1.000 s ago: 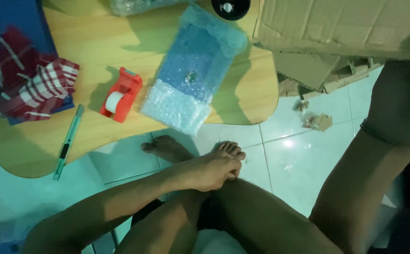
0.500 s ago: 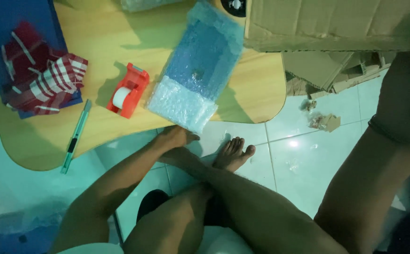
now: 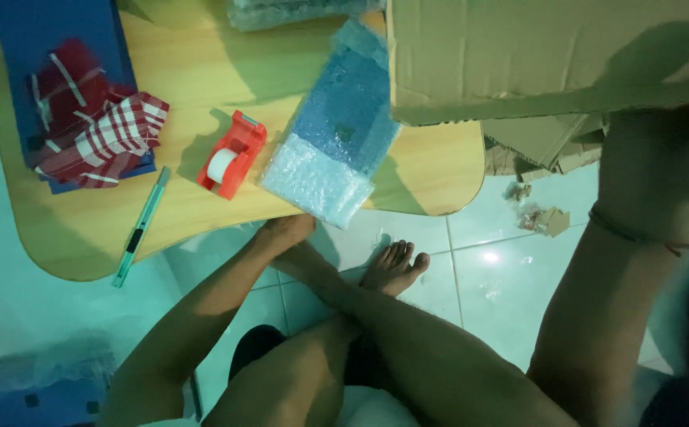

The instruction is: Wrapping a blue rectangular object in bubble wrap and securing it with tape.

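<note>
My left hand (image 3: 285, 231) reaches up to the near edge of the wooden table (image 3: 83, 229). It touches the near end of a bubble-wrapped blue package (image 3: 336, 134) that overhangs that edge. Its fingers are hidden under the package. My right hand (image 3: 656, 162), in deep shadow with a thin band at the wrist, grips the lower edge of a large cardboard box (image 3: 550, 55). That box covers the far right corner of the package.
A red tape dispenser (image 3: 230, 154) stands left of the package. A green utility knife (image 3: 140, 228) lies near the table's front edge. Red checked cloth (image 3: 95, 126) rests on a blue board (image 3: 60, 32). Cardboard scraps (image 3: 542, 217) and my bare foot (image 3: 396, 265) are on the tiled floor.
My left hand has risen from beside my foot to the table edge under the package. The cardboard box now covers more of the table and the package's corner.
</note>
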